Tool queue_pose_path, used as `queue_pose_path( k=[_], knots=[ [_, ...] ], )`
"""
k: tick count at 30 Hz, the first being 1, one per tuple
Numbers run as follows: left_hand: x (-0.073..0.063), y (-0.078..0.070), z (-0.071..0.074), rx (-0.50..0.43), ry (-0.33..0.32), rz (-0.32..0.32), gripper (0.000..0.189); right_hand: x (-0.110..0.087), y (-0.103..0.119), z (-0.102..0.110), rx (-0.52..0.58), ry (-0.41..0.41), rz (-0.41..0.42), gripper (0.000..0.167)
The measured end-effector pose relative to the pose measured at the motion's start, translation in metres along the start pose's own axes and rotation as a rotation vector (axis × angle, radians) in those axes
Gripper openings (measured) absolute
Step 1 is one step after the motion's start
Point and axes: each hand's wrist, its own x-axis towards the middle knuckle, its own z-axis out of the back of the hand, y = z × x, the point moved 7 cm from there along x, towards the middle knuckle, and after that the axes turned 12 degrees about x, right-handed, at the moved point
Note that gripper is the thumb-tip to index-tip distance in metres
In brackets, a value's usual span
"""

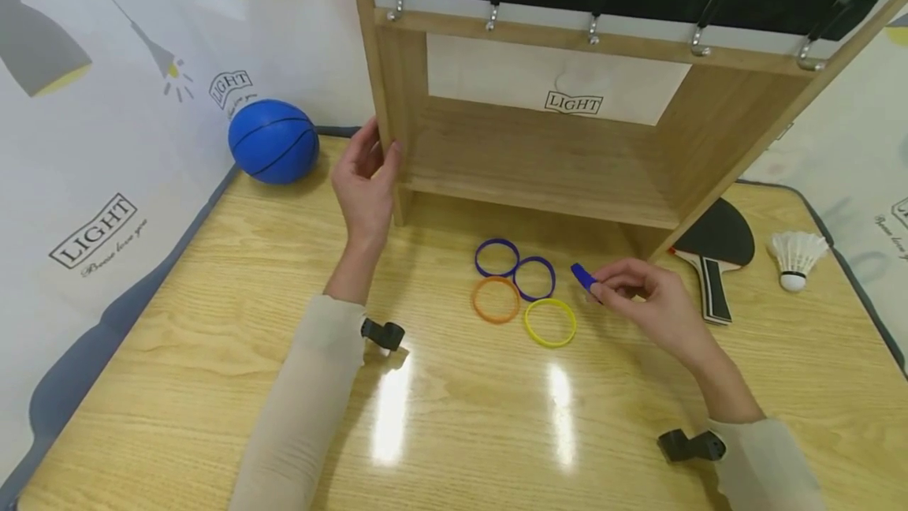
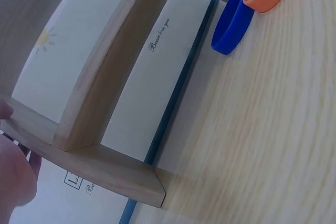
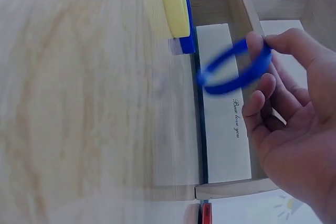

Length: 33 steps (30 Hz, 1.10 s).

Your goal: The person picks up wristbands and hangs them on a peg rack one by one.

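1. Right hand pinches the blue band at its ten o'clock; a light pinch should avoid deforming it.
2. Left hand grips the wooden rack at nine o'clock; steady pressure suits.

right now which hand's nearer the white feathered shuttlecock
Right. The right hand is left of the shuttlecock; the left hand is much farther left, holding the wooden shelf.
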Motion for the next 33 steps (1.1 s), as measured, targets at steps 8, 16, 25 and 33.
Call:
queue_pose_path(
  k=[8, 16, 25, 33],
  knots=[
    [-0.001, -0.001, 0.000, 0.001, 0.000, -0.008, 0.037, 0.000, 0.007, 0.002, -0.115, -0.078, 0.050, 0.019],
    [-0.001, -0.002, 0.000, 0.019, -0.001, -0.023, 0.038, 0.001, 0.025, 0.000, -0.266, -0.121, 0.241, 0.019],
    [-0.001, 0.001, 0.000, 0.016, 0.004, -0.013, 0.037, 0.004, 0.047, -0.004, -0.224, -0.127, 0.359, 0.023],
    [-0.001, 0.000, 0.000, 0.018, 0.004, -0.022, 0.038, 0.019, 0.091, -0.013, -0.229, -0.194, 0.448, 0.019]
  ],
)
